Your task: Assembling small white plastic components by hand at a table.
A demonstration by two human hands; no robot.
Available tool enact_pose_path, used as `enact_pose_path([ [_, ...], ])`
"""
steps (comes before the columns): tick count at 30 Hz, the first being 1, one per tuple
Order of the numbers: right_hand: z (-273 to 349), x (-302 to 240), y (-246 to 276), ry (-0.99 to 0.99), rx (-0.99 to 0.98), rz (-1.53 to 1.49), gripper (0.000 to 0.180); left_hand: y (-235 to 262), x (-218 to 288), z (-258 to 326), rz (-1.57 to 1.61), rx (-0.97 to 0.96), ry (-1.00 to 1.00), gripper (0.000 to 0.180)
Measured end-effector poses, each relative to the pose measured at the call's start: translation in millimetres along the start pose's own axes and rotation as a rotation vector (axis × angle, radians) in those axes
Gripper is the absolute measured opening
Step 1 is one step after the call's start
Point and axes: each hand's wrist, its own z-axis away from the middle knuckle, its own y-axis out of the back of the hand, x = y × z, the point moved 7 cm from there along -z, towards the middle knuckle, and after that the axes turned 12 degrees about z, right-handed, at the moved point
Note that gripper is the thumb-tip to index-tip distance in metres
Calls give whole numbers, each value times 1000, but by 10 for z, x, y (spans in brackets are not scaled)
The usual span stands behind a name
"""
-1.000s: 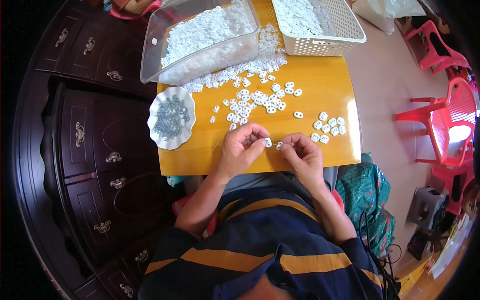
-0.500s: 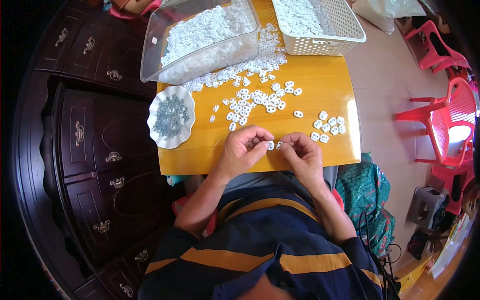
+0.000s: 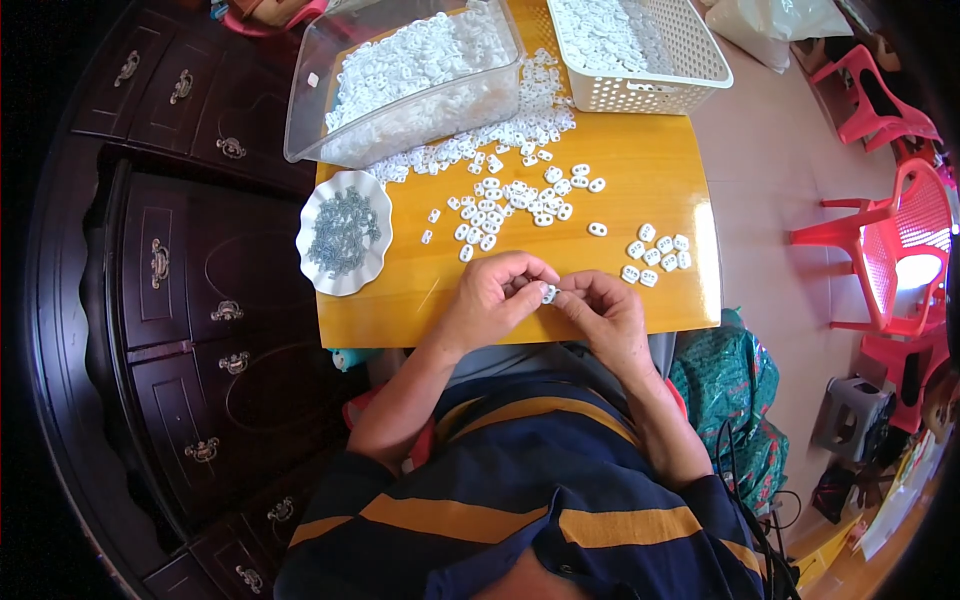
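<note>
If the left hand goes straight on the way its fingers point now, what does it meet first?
Most likely the right hand: the left hand points right at it, a small white piece pinched between them.

My one head camera looks steeply down from close above onto the wooden table point(image 3: 640, 170) and my lap.

Bright daylight, sharp, fisheye-bent dark rim

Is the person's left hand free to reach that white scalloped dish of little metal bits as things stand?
Probably yes. The left hand is pinching a small white piece together with the right hand, but bare yellow table lies between it and the scalloped dish, with nothing in the way.
</note>
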Motion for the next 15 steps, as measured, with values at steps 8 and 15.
enact_pose_path([
  [8, 1, -39, 11, -88, -73, -106, 14, -78, 27, -48, 43, -10, -8, 16],
  [15, -3, 4, 37, -155, -21, -274, 14, -152, 183, -19, -26, 8, -96, 26],
])
